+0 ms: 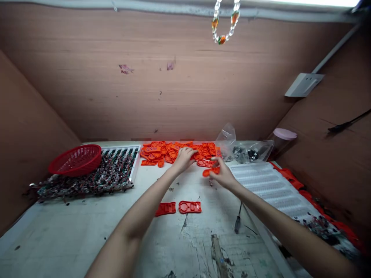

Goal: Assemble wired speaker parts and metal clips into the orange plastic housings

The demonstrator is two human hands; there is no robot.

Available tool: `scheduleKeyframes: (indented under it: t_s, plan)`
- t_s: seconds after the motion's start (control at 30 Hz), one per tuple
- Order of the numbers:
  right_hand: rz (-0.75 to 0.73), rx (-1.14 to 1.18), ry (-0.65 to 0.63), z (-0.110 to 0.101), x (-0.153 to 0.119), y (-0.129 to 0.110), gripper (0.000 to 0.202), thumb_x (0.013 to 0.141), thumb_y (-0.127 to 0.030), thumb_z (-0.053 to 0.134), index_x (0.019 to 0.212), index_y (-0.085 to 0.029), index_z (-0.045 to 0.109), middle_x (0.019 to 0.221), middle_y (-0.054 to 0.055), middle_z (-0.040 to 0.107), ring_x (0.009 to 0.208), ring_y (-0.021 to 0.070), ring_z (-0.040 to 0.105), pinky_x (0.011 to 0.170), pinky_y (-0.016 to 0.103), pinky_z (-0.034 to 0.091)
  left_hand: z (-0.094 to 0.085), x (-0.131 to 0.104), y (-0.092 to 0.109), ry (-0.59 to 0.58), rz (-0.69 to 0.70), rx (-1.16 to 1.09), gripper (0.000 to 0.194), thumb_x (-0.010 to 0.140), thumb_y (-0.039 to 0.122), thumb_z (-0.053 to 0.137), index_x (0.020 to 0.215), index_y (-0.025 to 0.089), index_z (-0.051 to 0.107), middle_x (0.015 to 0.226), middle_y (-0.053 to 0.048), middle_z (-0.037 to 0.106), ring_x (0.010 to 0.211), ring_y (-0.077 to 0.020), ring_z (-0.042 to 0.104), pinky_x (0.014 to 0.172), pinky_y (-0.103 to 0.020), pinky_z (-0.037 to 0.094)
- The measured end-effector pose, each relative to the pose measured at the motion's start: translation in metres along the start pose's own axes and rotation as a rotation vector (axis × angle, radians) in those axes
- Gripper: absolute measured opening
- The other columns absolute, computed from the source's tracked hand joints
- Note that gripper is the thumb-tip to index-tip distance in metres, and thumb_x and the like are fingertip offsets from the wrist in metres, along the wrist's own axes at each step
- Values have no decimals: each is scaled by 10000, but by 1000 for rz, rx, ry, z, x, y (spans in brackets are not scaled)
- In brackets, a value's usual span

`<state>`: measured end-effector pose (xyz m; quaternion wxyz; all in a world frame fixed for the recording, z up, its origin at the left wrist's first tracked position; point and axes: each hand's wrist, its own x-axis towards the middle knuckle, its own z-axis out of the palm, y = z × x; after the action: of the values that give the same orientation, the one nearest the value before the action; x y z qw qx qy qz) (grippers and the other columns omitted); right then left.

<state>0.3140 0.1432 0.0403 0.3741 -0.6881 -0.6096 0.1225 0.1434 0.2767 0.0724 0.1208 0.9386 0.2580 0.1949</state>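
Observation:
My left hand [184, 159] reaches over the front of a heap of orange-red plastic parts [153, 150] at the back of the table; its fingertips are curled down at the heap, and what they grip is hidden. To its right, my right hand [222, 172] pinches an orange part [211, 172] between thumb and fingers. Just behind that hand, a red casing piece [205, 163] lies on the table. Nearer to me, two red casing pieces lie in a row: one [189, 207] fully visible, the other [165, 209] partly covered by my left forearm.
A red basket [75, 160] sits on many small wired components [95, 175] at the left. Clear bags [249, 151], a lidded jar [284, 135] and a white ribbed tray [269, 185] are at the right. A screwdriver [237, 224] lies near my right forearm. Beads [222, 39] hang overhead.

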Motion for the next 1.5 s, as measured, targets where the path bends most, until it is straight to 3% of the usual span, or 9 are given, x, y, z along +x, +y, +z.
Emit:
scheduleKeyframes:
  t_s: [0.17,0.27,0.37,0.53,0.7,0.97,1.13,1.37,1.5]
  plan:
    - [-59,103,-306,-5,-98,10,322,774,-287,623,1066,-210,512,1049,77,600,983,230,587,852,386,493,-17,-136,35,-165,23,-168,379,786,281,657,1158,254,588,1020,-58,619,913,-211,580,795,-332,473]
    - [-127,17,-330,3,-116,11,265,813,-279,598,1064,-214,544,1015,96,611,955,258,565,834,435,482,-6,-209,52,-199,-127,-120,384,783,273,657,1162,258,591,1023,-72,636,922,-244,591,779,-379,491]
    - [-224,-63,-335,10,-117,8,250,845,-257,547,1093,-234,558,1002,97,628,944,279,548,819,465,471,3,-243,58,-103,-255,-87,561,765,286,689,1288,269,488,1088,-86,621,985,-264,562,830,-428,480]
    - [-303,-126,-291,4,-89,7,287,842,-311,557,1118,-235,546,1083,101,595,1011,283,525,849,453,460,-12,-236,46,26,-280,-35,588,754,344,707,1291,280,476,1143,-93,578,1053,-274,508,886,-441,440]
    - [-238,-362,-181,-3,-14,23,160,835,-253,542,982,-204,584,1047,105,588,995,283,500,873,419,420,-17,-219,51,-248,-190,33,393,717,351,711,1071,226,594,1015,-81,624,930,-276,567,770,-394,475]
    - [-221,-459,-217,14,59,31,115,759,-132,558,856,-164,612,929,128,609,956,286,489,846,386,384,3,-259,80,-188,-474,306,486,882,229,415,1367,227,375,883,-73,609,589,-199,591,496,-286,413]
    - [-262,-365,-272,13,25,-7,147,788,-199,533,920,-166,590,985,146,582,966,295,484,835,411,394,-15,-269,63,-250,-163,147,415,827,176,488,1228,278,522,907,-59,585,753,-198,586,623,-289,471]
    - [-491,-97,-577,34,-126,-66,192,751,-135,558,902,-248,592,938,72,589,840,223,554,698,336,496,17,-274,63,28,-272,262,322,925,318,442,1206,172,496,855,-59,629,701,-179,610,597,-281,485]
    - [-478,-243,-389,46,-95,-52,196,804,-307,596,983,-228,610,1102,108,585,958,257,555,792,372,500,6,-224,51,132,-291,276,437,926,394,433,1288,151,412,937,-91,625,802,-211,604,674,-319,494]
